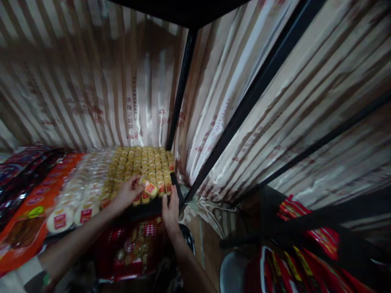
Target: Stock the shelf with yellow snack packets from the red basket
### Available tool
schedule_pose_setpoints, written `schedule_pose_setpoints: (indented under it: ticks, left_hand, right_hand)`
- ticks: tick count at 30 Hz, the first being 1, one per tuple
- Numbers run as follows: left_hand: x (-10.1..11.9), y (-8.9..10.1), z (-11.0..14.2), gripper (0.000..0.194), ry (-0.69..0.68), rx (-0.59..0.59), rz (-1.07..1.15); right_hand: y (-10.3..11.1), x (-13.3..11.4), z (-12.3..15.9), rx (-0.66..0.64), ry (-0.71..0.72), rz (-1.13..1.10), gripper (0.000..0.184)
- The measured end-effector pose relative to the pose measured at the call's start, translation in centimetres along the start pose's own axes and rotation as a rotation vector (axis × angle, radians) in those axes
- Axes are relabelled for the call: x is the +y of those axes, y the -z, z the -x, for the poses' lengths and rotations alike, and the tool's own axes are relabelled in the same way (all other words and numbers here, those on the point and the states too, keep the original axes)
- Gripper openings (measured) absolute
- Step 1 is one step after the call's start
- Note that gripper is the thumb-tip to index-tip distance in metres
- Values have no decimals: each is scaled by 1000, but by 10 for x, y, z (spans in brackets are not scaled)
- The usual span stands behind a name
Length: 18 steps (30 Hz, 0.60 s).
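1. At the front edge of the rows, a small yellow packet (150, 187) with a red label is pinched by its left side in the left hand (130, 191); the fingers are closed on it, and it is held tilted over the front of the yellow packets (143, 162).
2. At the right end of the same front edge, the right hand (171, 207) is held open, fingers pointed away from the body, thumb parted from them; its fingertips are placed at the last front packets, though whether contact is made cannot be told.
3. Around the hands, the yellow packets are packed in close rows; a narrow dark strip of shelf (179, 187) is left bare along their right side, bounded by a black post (181, 85) at the back corner; behind the rows, a striped curtain (146, 106) is hung close.
4. To the left, clear-wrapped white rounds (60, 219) are set directly beside them; next come an orange package (38, 199) and dark glossy packages (27, 167).
5. Below the front edge, a red container (134, 254) of wrapped pieces is seen under the forearms; to the right, open floor (209, 244) is shown, closed off farther over by red bags (287, 264).
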<state>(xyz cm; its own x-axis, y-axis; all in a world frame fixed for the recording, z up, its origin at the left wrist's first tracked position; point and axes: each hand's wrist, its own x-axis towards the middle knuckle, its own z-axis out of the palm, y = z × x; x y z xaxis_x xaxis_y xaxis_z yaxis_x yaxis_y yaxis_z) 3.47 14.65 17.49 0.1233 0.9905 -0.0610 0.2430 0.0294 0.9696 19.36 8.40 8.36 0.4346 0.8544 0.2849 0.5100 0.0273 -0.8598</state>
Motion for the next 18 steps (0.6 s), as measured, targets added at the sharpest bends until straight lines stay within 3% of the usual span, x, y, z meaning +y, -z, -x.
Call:
schedule_pose_setpoints:
  ticks: [4, 9, 14, 18]
  left_hand:
    - [21, -28, -46, 37, -195, 5, -153]
    - [39, -76, -87, 36, -368, -86, -356]
    - [38, -115, -107, 37, -453, -180, -560]
    - [28, -130, -119, 33, -466, -269, -682]
  right_hand:
    - [-10, 13, -29, -46, -57, 37, 56]
    - [-20, 22, -34, -75, -28, 36, 55]
    - [-19, 25, -30, -65, 11, 36, 54]
    - [-17, 26, -31, -65, 18, 45, 52]
